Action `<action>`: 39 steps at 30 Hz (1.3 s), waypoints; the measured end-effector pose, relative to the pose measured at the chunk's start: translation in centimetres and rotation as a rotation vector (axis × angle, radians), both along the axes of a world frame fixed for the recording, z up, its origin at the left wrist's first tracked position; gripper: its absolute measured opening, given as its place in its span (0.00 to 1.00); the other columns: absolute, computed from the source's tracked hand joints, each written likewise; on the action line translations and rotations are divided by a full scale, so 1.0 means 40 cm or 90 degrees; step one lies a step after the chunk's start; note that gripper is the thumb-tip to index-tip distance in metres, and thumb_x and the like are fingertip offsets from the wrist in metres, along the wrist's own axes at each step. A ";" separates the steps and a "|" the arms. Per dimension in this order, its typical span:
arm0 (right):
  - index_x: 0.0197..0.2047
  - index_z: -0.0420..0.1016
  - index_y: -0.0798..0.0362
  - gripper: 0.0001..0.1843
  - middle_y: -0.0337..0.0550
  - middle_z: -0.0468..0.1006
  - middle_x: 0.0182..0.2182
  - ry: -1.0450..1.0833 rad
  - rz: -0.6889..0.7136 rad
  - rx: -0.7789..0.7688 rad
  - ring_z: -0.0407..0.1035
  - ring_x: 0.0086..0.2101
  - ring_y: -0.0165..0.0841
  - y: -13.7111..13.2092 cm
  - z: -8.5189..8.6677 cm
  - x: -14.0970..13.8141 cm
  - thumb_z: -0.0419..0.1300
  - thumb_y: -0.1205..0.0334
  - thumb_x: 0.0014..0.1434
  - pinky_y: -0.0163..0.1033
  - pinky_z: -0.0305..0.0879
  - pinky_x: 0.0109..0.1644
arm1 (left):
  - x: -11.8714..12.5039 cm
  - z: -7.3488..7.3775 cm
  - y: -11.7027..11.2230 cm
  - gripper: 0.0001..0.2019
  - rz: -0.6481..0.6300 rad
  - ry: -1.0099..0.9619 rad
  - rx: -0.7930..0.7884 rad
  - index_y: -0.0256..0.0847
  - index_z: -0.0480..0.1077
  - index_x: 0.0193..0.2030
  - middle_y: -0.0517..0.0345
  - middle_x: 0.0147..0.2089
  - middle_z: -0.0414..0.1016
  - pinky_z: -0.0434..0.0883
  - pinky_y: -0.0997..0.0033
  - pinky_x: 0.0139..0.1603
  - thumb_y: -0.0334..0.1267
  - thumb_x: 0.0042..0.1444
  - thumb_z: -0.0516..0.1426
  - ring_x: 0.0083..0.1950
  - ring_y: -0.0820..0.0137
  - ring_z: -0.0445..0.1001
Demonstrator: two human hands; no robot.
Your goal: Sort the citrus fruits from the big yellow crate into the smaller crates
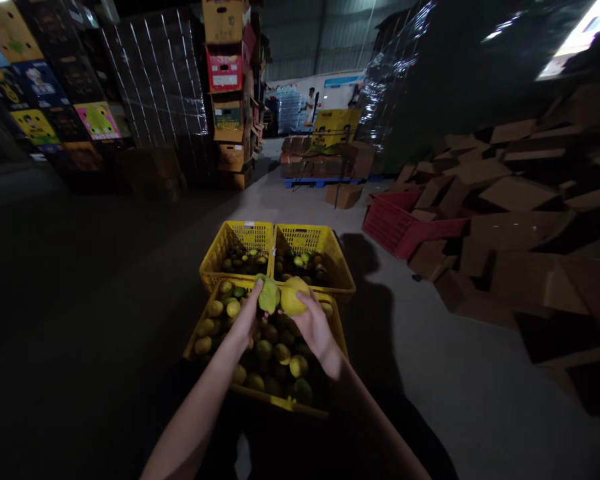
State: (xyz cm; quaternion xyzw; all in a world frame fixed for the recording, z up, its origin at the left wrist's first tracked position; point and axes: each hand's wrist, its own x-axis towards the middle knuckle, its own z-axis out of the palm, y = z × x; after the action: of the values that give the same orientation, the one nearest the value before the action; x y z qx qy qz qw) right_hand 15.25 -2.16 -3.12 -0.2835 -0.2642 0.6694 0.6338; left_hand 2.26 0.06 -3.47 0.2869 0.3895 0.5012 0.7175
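The left hand (247,323) has its fingers curled around a green fruit (269,296), and the right hand (316,325) pinches a yellow fruit (293,297) between its fingers, the two held up just beside each other (whether they touch is hard to tell). Both are above the front yellow crate (280,402), which holds many yellow and greenish fruits (264,350). Past it, two more yellow crates (337,259) stand side by side with other fruits (305,258) low inside. To the right, on the grey floor (440,347), a red crate (393,230) sits beside a heap of brown cardboard boxes (520,190)
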 end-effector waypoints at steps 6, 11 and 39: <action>0.36 0.74 0.53 0.13 0.39 0.79 0.30 0.064 0.055 -0.068 0.71 0.27 0.31 0.023 0.003 -0.007 0.62 0.53 0.52 0.35 0.67 0.29 | -0.008 0.038 -0.003 0.20 0.066 -0.071 -0.005 0.33 0.71 0.33 0.58 0.24 0.71 0.62 0.80 0.22 0.51 0.47 0.62 0.21 0.79 0.66; 0.37 0.75 0.52 0.11 0.37 0.80 0.30 0.137 0.056 -0.081 0.72 0.28 0.28 0.038 0.002 -0.009 0.64 0.57 0.50 0.32 0.68 0.30 | -0.009 0.032 -0.006 0.15 0.160 -0.145 0.037 0.36 0.72 0.35 0.56 0.34 0.77 0.72 0.77 0.36 0.33 0.39 0.68 0.33 0.73 0.75; 0.37 0.72 0.46 0.17 0.38 0.79 0.35 -0.005 0.029 0.047 0.74 0.36 0.36 0.030 -0.031 0.022 0.69 0.62 0.42 0.44 0.71 0.42 | -0.125 0.078 -0.060 0.15 0.147 -0.293 -0.016 0.36 0.71 0.39 0.52 0.36 0.76 0.73 0.73 0.36 0.47 0.53 0.60 0.34 0.71 0.74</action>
State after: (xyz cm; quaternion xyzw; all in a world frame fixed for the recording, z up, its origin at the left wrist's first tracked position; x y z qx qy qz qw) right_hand 16.13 -0.97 -4.37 -0.2563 -0.2972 0.6724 0.6276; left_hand -2.75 -2.33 -0.34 0.1100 0.2522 0.6268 0.7290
